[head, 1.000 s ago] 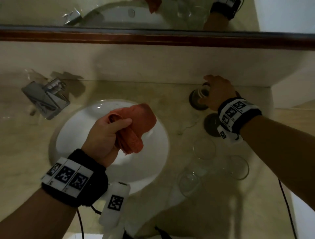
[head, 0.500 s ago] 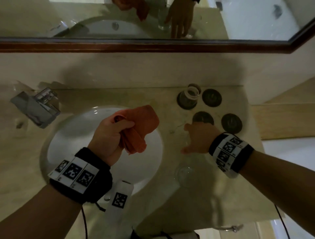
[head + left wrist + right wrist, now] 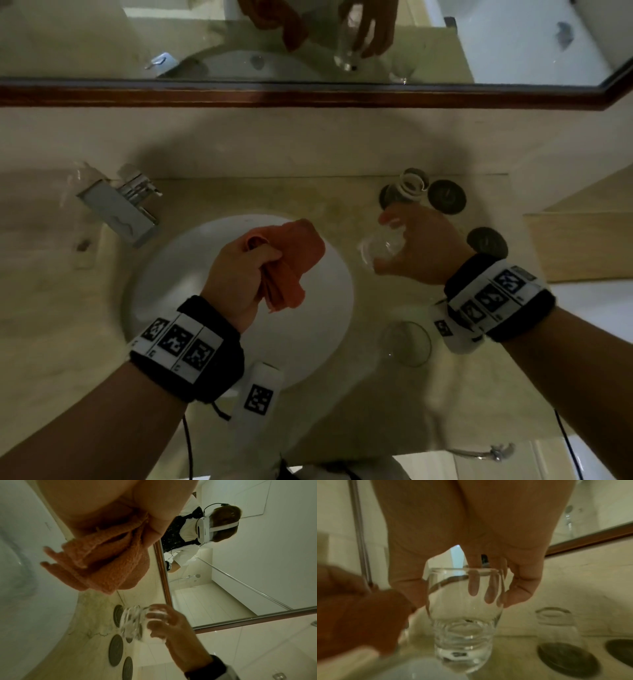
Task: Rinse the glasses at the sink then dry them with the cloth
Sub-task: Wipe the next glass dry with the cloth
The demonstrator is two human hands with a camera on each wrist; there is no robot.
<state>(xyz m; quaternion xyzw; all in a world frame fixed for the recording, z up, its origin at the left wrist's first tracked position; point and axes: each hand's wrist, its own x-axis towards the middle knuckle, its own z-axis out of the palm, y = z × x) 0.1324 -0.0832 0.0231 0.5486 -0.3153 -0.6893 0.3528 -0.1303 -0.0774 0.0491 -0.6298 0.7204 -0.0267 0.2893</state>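
Nearest to the person, one empty glass (image 3: 407, 342) stands on the beige stone counter (image 3: 342, 421), just right of the white round sink (image 3: 171, 281) and below the right wrist.

Above the basin, the left hand (image 3: 239, 277) is closed around a bunched orange cloth (image 3: 294, 260); the folds of the cloth come out between the thumb and the fingers and hang over the bowl. A little farther and to the right, the right hand (image 3: 418, 250) holds a clear glass (image 3: 380, 246) above the counter edge, next to the sink. In the right wrist view the fingers (image 3: 473, 588) are seen through the wall of this glass (image 3: 464, 608) and the thumb presses on the other side, so the hand is clamped on it. The glass looks empty. The two hands are apart, with the cloth near the glass but not touching it.

Farther back on the counter lie dark round coasters (image 3: 447, 197). Another glass (image 3: 411, 185) stands on the coaster nearest the wall. At the back left is the chrome faucet (image 3: 120, 205). Behind everything, the mirror with a brown wooden frame (image 3: 308, 94) reflects both hands.
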